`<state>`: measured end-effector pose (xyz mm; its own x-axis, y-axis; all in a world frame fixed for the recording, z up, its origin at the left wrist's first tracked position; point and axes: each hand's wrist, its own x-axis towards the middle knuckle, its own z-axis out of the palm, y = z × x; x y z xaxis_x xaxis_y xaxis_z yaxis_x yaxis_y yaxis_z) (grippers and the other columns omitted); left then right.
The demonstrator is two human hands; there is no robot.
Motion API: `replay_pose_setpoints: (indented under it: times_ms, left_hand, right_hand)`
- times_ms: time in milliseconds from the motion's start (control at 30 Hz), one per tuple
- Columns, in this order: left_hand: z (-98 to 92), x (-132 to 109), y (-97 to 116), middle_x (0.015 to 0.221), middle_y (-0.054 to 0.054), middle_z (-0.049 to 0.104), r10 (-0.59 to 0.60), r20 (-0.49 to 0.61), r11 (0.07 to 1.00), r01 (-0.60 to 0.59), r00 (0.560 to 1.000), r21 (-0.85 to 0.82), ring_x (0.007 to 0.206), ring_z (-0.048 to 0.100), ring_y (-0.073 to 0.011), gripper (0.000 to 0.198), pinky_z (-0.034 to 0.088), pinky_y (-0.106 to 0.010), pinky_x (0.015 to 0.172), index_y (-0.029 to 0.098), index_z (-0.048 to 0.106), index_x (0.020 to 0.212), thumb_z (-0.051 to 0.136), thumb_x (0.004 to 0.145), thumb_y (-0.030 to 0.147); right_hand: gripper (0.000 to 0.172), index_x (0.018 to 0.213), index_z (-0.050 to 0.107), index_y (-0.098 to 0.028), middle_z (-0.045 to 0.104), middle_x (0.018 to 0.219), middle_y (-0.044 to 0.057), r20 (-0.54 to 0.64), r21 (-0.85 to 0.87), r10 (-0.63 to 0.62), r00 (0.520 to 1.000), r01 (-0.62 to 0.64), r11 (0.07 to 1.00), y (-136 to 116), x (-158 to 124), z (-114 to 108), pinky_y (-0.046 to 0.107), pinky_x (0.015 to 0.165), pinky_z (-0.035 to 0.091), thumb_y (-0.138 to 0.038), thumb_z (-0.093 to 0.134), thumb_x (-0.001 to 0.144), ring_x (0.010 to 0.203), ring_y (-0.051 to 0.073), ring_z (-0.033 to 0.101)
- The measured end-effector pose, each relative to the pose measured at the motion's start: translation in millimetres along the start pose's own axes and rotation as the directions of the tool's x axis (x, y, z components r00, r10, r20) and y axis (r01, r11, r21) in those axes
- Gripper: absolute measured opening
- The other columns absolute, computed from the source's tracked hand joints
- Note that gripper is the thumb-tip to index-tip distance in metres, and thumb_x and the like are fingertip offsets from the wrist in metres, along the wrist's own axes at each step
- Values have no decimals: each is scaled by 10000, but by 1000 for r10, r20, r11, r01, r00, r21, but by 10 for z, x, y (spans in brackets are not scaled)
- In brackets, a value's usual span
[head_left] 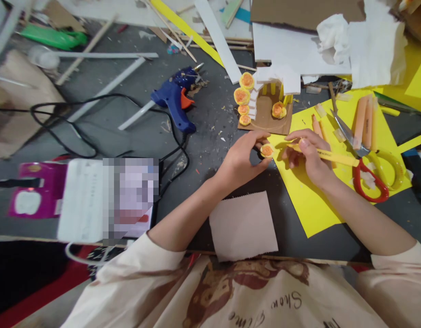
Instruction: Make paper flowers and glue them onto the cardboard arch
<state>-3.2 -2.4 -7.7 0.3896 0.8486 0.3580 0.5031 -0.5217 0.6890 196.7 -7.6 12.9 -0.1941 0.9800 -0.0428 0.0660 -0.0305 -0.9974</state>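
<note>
Small disc (266, 151), yellow rim with orange centre: located at the fingertips of the left hand (242, 155), between thumb and fingers, near the bottom edge of the cardboard model. Left hand closed in a light pinch on it; the disc sits at the right end of that hand, its coloured face visible from above.

Right hand (311, 155): fingers bent around a yellow marker (336, 157), gripped like a pen. Marker lies aslant, pointed end directed left, just beside the disc; contact between tip and disc cannot be determined. Rear end points right, toward the red scissor handle. The disc lies between the two hands, left of the right hand's fingers.

Just beyond the hands: cardboard model (288, 122), brown base with white steps along its left side. Four similar discs (242, 96) stand in a row by the steps; one more disc (279, 110) sits on the base, right side.

Beneath the right hand and forearm: yellow sheet (306, 196), bearing scissors (370, 182) and several orange markers (362, 123). Nearer the body, below the left hand: a pale square cloth or paper (244, 223), material uncertain, on the dark tabletop (203, 159).

Farther left: blue glue gun (169, 98) on its side, glue stick protruding from the rear; white power bank (78, 200) near the table's front edge.
</note>
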Motion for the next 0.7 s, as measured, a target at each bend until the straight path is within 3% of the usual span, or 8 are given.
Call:
replay_pose_setpoints:
  times_ms: [67,233,367,567,700]
  left_hand:
    - [3,-8,6,1090,-72,682,-7,-15,1000,7,1000,23,893,662,-141,382,545,-276,827,152,517,1194,619,826,175]
    - [6,-20,42,1072,-78,681,46,-42,991,-40,998,129,905,658,-164,354,540,-301,839,159,515,1208,583,863,197]
    - [8,-21,58,1056,-81,678,106,-23,981,-101,994,164,955,652,-185,349,529,-311,862,162,523,1218,573,875,198]
    - [-20,-19,85,1076,-66,688,158,-24,985,-156,987,79,997,667,-172,325,532,-287,892,172,525,1197,568,875,152]
    - [-21,-39,92,1119,-79,685,121,-47,991,-118,992,69,994,677,-172,412,538,-291,899,170,475,1266,575,867,153]
  right_hand:
    - [323,848,639,-218,633,669,-13,9,-95,-6,1000,7,995,-4,-1,15,256,523,436,-526,557,905,522,108,559]
    - [152,783,642,-225,690,754,14,104,-383,-196,975,221,897,-39,27,36,289,677,476,-351,627,867,704,162,624]
    - [112,749,611,-224,676,716,12,156,-430,-199,968,248,868,-54,34,33,279,627,454,-266,585,849,638,153,597]
    - [109,699,571,-214,635,666,0,177,-421,-183,967,242,874,-63,33,39,270,602,430,-212,559,807,572,132,541]
    - [57,753,590,-218,635,709,-3,86,-398,-174,981,194,897,-40,28,34,270,616,431,-194,569,800,627,143,562]
